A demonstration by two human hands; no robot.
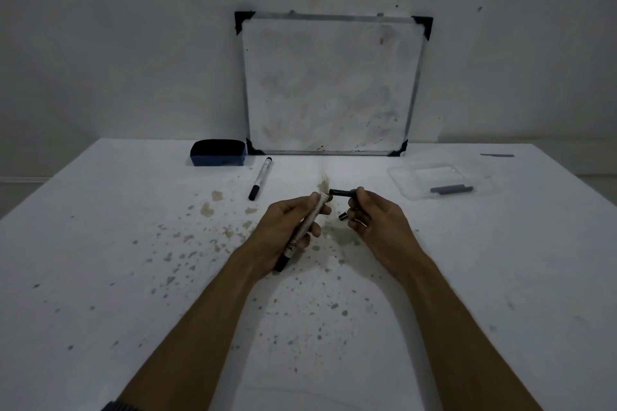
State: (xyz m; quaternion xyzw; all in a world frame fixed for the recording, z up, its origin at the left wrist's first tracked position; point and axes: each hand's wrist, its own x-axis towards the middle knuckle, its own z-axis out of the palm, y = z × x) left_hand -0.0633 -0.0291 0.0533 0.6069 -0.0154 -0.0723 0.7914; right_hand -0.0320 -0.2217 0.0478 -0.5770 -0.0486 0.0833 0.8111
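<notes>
My left hand (283, 230) grips a white marker barrel (305, 227) with a black rear end, held slanted above the table with its open front end pointing up and right. My right hand (374, 220) pinches a short black stick-like piece (340, 192) that points left at the barrel's open end, a small gap apart. A small black part (343, 216) shows just below my right fingers; whether it lies on the table or is held I cannot tell.
A second marker (260, 179) with a black cap lies on the stained white table (133, 243). A whiteboard (330, 83) leans on the wall, a blue eraser (218, 152) beside it. A clear tray (440, 182) at the right holds a grey stick (451, 189).
</notes>
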